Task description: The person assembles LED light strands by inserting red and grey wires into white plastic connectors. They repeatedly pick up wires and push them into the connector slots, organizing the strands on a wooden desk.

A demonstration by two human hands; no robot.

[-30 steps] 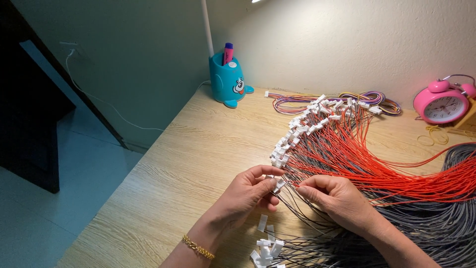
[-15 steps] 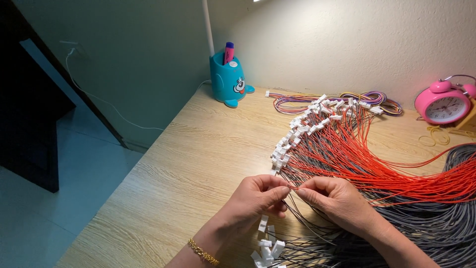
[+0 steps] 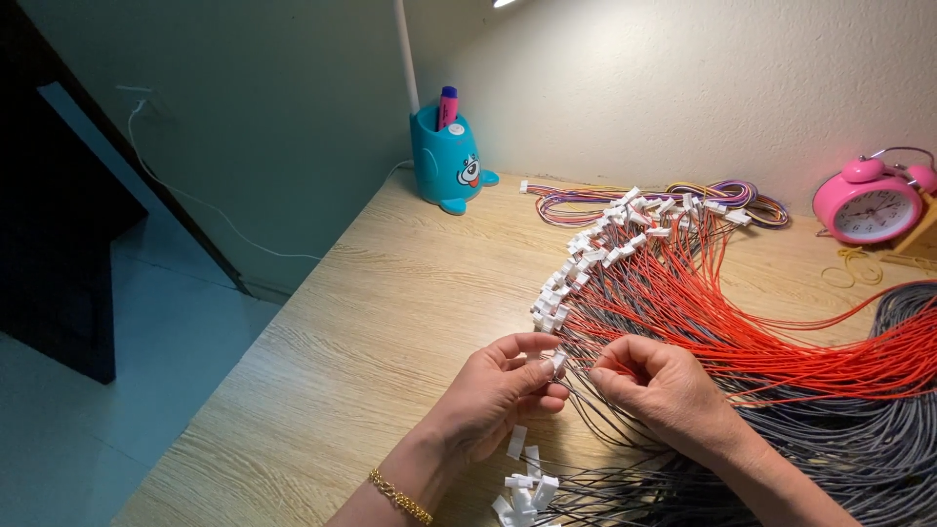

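Note:
My left hand (image 3: 496, 395) pinches a small white plastic connector (image 3: 556, 363) between thumb and fingers. Close to its right, my right hand (image 3: 662, 388) is closed on thin dark wires that run toward that connector. Both hands rest on a light wooden table (image 3: 381, 332). A fan of red wires (image 3: 722, 312) tipped with white connectors (image 3: 586, 259) spreads just beyond the hands. Grey wires (image 3: 859, 439) lie under my right forearm. Loose white connectors (image 3: 522, 483) on dark wires sit beneath my left wrist, which wears a gold bracelet (image 3: 398, 496).
A teal pen holder (image 3: 447, 161) with a pink marker stands at the back by a white lamp stem (image 3: 407, 54). A coil of multicoloured wires (image 3: 673, 200) lies near the wall. A pink alarm clock (image 3: 869, 203) sits far right. The table's left edge drops to the floor.
My left hand has shifted slightly right and up, bringing the connector closer to my right hand. The wire piles have not moved.

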